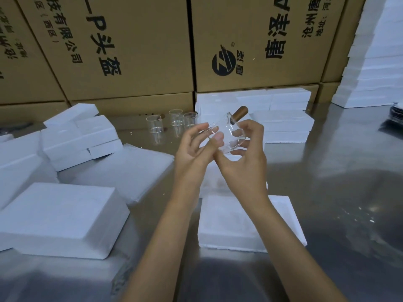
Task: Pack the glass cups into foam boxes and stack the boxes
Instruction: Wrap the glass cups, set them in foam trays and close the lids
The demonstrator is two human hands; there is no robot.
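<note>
A clear glass cup (226,136) with a brown wooden handle (239,113) is held up in the air over the steel table, tilted on its side. My right hand (246,155) grips it from the right and below. My left hand (196,147) touches its left side with thumb and fingers. Below my hands lies a white foam box (229,223), partly hidden by my right forearm. Three more glass cups (174,123) stand upright at the back, near the cartons.
White foam boxes are piled at the left (80,136) and front left (56,219). More foam boxes are stacked at the back right (283,125) and in a tall pile at the far right (375,62). Large cardboard cartons (130,51) wall off the back.
</note>
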